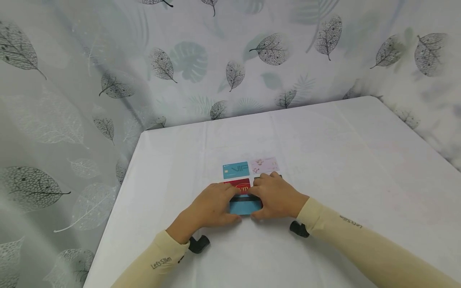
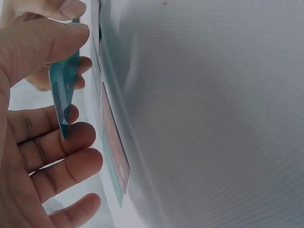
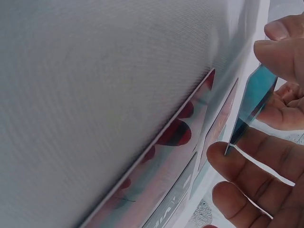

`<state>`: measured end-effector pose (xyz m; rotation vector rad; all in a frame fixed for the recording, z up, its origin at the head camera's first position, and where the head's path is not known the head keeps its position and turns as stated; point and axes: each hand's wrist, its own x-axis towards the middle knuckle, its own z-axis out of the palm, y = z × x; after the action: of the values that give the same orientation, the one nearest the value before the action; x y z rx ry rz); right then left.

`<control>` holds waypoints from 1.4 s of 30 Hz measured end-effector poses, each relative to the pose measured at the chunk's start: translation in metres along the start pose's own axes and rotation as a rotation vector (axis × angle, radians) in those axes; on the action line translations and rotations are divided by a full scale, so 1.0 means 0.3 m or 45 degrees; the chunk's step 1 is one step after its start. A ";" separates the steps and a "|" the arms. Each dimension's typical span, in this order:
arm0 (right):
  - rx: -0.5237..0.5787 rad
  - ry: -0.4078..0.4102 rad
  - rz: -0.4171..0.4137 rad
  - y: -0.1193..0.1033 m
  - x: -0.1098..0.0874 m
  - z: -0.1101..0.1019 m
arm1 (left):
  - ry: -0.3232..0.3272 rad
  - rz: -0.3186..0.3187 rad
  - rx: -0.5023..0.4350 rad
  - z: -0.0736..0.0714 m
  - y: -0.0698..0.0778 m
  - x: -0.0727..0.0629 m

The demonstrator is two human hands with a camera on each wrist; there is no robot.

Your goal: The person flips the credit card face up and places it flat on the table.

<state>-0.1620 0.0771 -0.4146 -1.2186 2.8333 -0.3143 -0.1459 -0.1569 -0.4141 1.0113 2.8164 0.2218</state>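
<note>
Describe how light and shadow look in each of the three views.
Head: the white tabletop is bright, with soft shadow below the right sleeve; left wrist: the white tabletop looks greyer, paler behind the left hand; right wrist: grey again, with a brighter strip beside the held blue card.

Left hand, right hand near each other, facing inward, both pinching.
</note>
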 end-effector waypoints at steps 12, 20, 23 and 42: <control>-0.006 0.032 -0.012 -0.008 0.001 0.002 | 0.046 -0.030 -0.224 -0.014 -0.019 -0.002; 0.012 0.019 -0.008 -0.009 0.001 0.005 | 0.062 -0.016 -0.300 -0.019 -0.018 -0.002; 0.027 0.022 -0.004 -0.010 0.002 0.006 | 0.066 -0.017 -0.381 -0.022 -0.018 -0.002; 0.134 0.047 -0.008 -0.019 -0.002 0.009 | 0.112 -0.005 -0.848 0.007 -0.018 0.005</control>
<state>-0.1572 0.0733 -0.4163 -1.2133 2.8035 -0.4846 -0.1500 -0.1597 -0.4174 0.8376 2.5006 1.1294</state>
